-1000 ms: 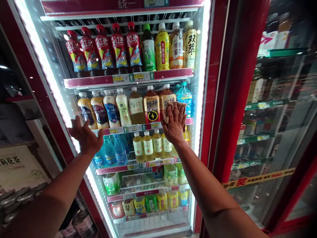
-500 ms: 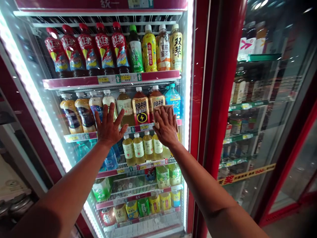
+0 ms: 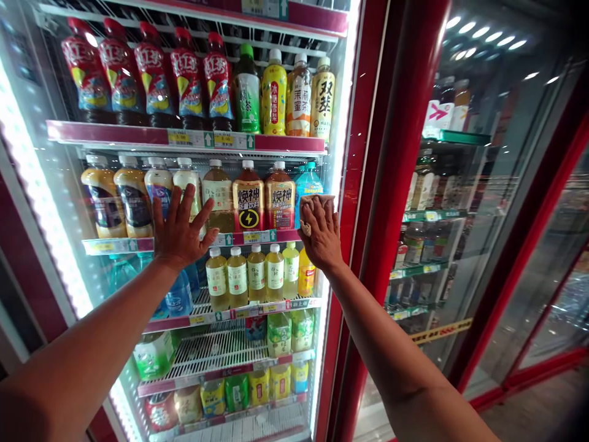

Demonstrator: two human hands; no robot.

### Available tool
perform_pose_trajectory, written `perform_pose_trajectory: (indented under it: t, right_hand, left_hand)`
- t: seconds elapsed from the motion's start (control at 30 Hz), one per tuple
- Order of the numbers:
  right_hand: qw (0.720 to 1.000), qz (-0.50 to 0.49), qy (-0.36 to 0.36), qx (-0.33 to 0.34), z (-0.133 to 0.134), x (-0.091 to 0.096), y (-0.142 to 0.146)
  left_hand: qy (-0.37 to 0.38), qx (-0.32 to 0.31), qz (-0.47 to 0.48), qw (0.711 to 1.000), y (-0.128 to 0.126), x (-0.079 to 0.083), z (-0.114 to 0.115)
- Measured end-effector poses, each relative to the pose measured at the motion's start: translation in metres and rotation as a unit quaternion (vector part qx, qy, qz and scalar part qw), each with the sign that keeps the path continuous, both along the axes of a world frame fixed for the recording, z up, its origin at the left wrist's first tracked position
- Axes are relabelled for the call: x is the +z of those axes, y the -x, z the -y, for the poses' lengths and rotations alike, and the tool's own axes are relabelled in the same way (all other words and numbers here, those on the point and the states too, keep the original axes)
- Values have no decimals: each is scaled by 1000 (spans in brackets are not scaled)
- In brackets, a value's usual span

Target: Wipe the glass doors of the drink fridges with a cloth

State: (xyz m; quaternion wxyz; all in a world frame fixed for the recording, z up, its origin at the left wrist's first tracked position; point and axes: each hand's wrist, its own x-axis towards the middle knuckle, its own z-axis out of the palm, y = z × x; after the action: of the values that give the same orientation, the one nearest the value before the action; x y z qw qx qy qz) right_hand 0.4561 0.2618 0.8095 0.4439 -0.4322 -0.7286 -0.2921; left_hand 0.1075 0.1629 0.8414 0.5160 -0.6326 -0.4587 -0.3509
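My left hand (image 3: 180,232) lies with fingers spread against the glass door of a lit drinks cooler, over the left part of the second bottle row. Under my right hand (image 3: 323,238) a light brown cloth (image 3: 329,200) is pressed to the same glass near its right edge. Its top edge shows past my fingertips, and a bunched bit sticks out at the left. Just behind that hand, inside the cooler, stands a blue bottle (image 3: 308,178), partly covered. A brown-labelled bottle (image 3: 280,199) is to its left.
Red-capped bottles (image 3: 150,73) fill the upper shelf (image 3: 133,136). Smaller pale bottles (image 3: 237,279) stand below my hands. A red door frame (image 3: 391,166) runs along the right, with another glass-fronted cooler (image 3: 499,178) beyond it. Bright light strips edge the cooler.
My right hand has slid right with the cloth, from the brown-labelled bottle to the blue one. The view has shifted slightly; my left hand stays spread on the glass.
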Motion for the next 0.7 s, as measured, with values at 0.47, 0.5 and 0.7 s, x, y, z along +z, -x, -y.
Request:
perform_pose_trajectory:
  t: [0.47,0.5,0.7]
  right_hand:
    - [993,-113,-32,19,-30,-25,-44]
    - [991,-126,-27,21,-29,-39,-45]
    - [989,-138,-29,43,-39,-26,-50]
  left_hand:
    - [20,-2,24,1000,-3,-1,2]
    - [20,-4,26,999,-3,-1,2]
    - [24,-31,38,999,-4,-1,2]
